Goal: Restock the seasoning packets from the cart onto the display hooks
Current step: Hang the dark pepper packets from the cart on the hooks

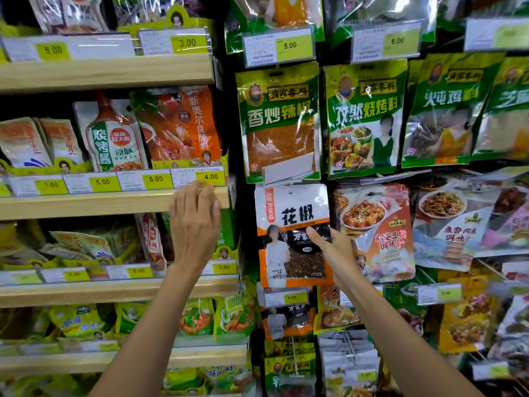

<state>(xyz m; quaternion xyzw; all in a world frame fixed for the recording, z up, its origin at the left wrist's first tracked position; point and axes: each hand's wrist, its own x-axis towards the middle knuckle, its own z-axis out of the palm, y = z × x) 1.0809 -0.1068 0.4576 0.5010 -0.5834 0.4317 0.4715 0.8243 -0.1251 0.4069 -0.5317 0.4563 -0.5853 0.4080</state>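
A white, orange and black peppercorn seasoning packet [289,222] hangs upright in the middle of the hook display, its top hole just under a flipped-up clear price tag holder [287,170]. My right hand [336,253] grips the packet's right edge, thumb on its front. My left hand [194,222] is raised to the packet's left in front of the wooden shelf edge [114,203], fingers straight and holding nothing. The hook itself is hidden behind the packet.
Green seasoning packets [279,121] hang in the row above, and more packets [375,233] hang to the right. The same peppercorn packets [286,316] hang on a lower hook. Wooden shelves on the left hold sauce pouches [114,136] behind price labels. No cart is in view.
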